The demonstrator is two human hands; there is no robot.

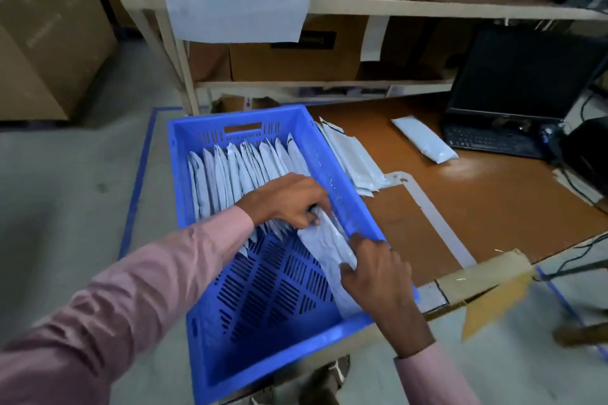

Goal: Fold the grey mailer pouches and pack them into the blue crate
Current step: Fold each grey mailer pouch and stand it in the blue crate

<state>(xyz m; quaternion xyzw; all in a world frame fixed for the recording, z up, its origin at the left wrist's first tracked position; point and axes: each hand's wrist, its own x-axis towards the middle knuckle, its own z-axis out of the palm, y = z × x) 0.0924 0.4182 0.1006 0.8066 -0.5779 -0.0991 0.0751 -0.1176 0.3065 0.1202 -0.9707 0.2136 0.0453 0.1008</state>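
A person in pink sleeves packs folded grey mailer pouches into a blue crate beside a brown work table.

Both hands hold one folded pouch (324,240) against the crate's right wall: the left hand (289,200) curls its fingers around the pouch's far end, and the right hand (375,268) pinches its near end. The blue crate (263,345) has a slotted floor, bare in its near half. A row of folded pouches (243,171) stands on edge in the far half, leaning together. On the table (477,207), a stack of pouches (353,161) lies just beside the crate, and a single pouch (424,140) lies near a dark laptop (513,89).
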